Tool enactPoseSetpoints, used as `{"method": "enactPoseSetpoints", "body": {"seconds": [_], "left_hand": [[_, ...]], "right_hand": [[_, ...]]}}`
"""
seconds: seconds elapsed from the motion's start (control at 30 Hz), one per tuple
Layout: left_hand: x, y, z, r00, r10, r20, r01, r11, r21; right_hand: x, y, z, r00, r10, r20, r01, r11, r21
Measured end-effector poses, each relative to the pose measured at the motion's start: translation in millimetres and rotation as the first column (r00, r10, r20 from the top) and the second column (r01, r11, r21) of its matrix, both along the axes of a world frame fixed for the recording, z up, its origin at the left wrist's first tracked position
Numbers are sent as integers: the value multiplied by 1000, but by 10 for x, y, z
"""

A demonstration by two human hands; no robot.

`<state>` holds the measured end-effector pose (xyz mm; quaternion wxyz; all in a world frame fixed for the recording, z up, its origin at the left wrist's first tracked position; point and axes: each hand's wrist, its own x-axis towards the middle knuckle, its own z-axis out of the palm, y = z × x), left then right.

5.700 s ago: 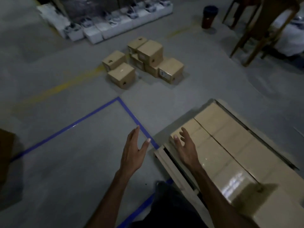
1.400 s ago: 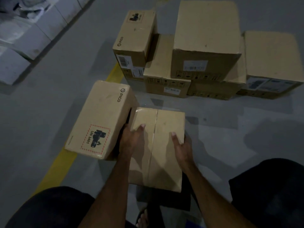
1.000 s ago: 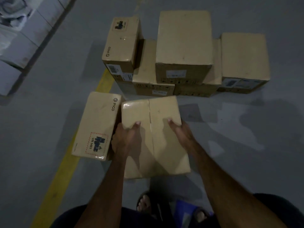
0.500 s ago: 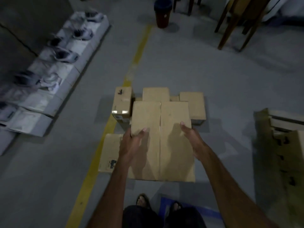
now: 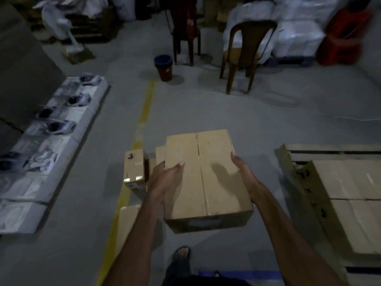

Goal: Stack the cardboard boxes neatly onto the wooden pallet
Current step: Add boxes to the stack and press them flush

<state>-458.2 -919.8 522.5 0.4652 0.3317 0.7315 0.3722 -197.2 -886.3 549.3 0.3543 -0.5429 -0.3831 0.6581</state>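
Now, box: we hold one brown cardboard box [image 5: 206, 180] up in the air in front of us, above the grey floor [image 5: 216, 112]. A tape line runs down the middle of its top.
Left hand: our left hand [image 5: 165, 178] grips the left side of the box, with the thumb curled over the top edge.
Right hand: our right hand [image 5: 243, 172] presses on the right side of the box, fingers wrapped round the edge.
Pallet: the wooden pallet [image 5: 292, 155] sits on the floor to our right, apart from the box we hold.
Boxes on pallet: flat rows of stacked boxes [image 5: 350, 195] lie on it.
Boxes on floor: a few more boxes [image 5: 135, 168] sit low on the floor by the yellow line [image 5: 144, 112], partly hidden behind our left arm.
Far off: a brown chair [image 5: 245, 52] and a dark bucket [image 5: 164, 67] stand well away.
Our foot: one foot [image 5: 181, 254] shows below the box.
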Motion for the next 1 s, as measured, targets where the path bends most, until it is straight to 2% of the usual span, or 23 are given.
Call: {"method": "enactPoseSetpoints", "body": {"seconds": [0.17,0.23,0.33,0.43,0.53,0.63,0.73,0.87,1.0], "left_hand": [[175,402,82,986,-148,-72,143,987,-71],[316,514,151,973,-216,-78,209,974,-87],[550,688,227,940,-330,-89,325,943,-71],[814,887,279,886,-463,13,464,886,-11],[1112,989,320,789,-593,161,597,802,23],[1407,1001,430,637,-719,277,740,671,39],[1662,969,440,519,-801,299,834,552,29],[2069,805,448,384,-875,296,911,412,35],[2447,619,497,297,-908,296,945,323,41]], "right_hand": [[308,-24,-100,991,-137,1,137,989,-48],[568,30,-487,975,-220,-9,219,972,-81],[594,-117,-39,937,-347,22,348,933,-93],[714,-251,157,894,-448,12,445,886,-130],[884,-532,117,803,-592,-71,580,803,-139],[985,-851,36,675,-732,-92,713,679,-172],[998,-1184,87,563,-816,-132,786,578,-219],[1091,-1614,163,485,-875,14,863,475,-170],[1261,-1950,166,436,-899,36,892,426,-151]]}}
